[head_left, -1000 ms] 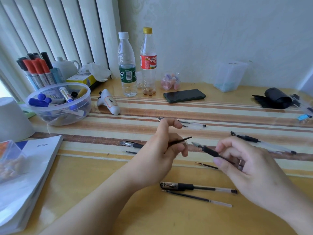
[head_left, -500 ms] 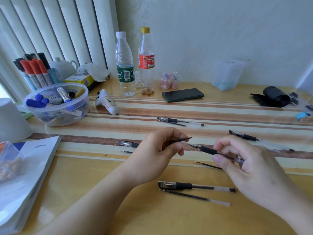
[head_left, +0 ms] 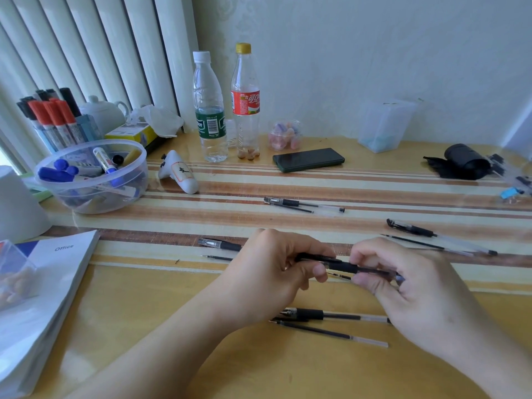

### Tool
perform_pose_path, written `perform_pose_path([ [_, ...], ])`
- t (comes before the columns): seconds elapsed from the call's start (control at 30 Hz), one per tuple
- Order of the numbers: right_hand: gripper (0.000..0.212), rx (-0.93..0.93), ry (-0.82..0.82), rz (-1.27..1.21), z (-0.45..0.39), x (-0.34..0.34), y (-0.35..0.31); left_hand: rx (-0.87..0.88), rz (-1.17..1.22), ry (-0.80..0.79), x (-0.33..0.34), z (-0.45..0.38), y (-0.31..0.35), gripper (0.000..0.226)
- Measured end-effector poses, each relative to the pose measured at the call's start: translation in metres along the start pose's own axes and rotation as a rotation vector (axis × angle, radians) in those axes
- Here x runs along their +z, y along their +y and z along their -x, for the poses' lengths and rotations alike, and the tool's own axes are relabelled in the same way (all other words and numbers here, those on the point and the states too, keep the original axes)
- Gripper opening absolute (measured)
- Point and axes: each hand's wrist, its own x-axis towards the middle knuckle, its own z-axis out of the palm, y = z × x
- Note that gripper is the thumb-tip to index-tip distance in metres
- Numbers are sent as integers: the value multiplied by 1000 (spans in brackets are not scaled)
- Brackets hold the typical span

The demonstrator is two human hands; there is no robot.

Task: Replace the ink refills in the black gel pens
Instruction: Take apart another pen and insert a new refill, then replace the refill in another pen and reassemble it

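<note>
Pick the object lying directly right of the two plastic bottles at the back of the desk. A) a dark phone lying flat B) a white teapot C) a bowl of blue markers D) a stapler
A: the dark phone lies flat on the desk just right of the two plastic bottles.

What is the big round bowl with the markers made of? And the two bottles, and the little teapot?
The bowl looks like clear, slightly cloudy plastic: you can see the markers through its wall. The two bottles look like thin clear plastic too, with screw caps and printed labels. The teapot looks like smooth white ceramic, plain and solid, though it could be plastic.
</note>
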Motion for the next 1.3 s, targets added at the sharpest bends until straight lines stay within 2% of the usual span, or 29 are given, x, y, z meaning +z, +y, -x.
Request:
perform_pose_path([
  [0.1, 25, 19, -29, -4, 0, 2, 2, 18, -33, -10, 1, 0, 1, 19],
  [0.17, 18, 38, -28, -1, -3, 2, 7, 44, -64, 28, 2, -1, 1, 22],
  [0.3, 11, 194, -83, 135, -7, -4, 38, 151, -379, 174, -4, -5, -6, 44],
  [0.4, 16, 290, -166, 162, -7, -12, 57, 143, -464, 316, -12, -6, -13, 31],
  [0.53, 6, 295, -311, 196, -7, -19, 67, 66, -480, 407, -20, -10, -20, 20],
  [0.6, 15, 304, -300, 160, -8, -22, 62, 35, -467, 453, -24, -10, -24, 18],
  [0.7, 24, 382, -146, 70, -12, -23, 52, 4, -449, 508, -26, -10, -28, 16],
  [0.77, 17, 421, -34, 58, -15, -23, 46, -32, -453, 524, -28, -10, -30, 16],
  [0.87, 3, 392, -32, 117, -22, -30, 38, -108, -447, 547, -31, -11, -33, 18],
  [1.03, 14, 276, -203, 245, -51, -39, 9, -194, -426, 554, -32, -12, -37, 21],
  [1.13, 12, 227, -327, 341, -86, -18, 12, -203, -431, 549, -31, -13, -36, 22],
  [1.3, 24, 248, -295, 400, -136, 37, 39, -189, -456, 502, -29, -12, -34, 21],
])
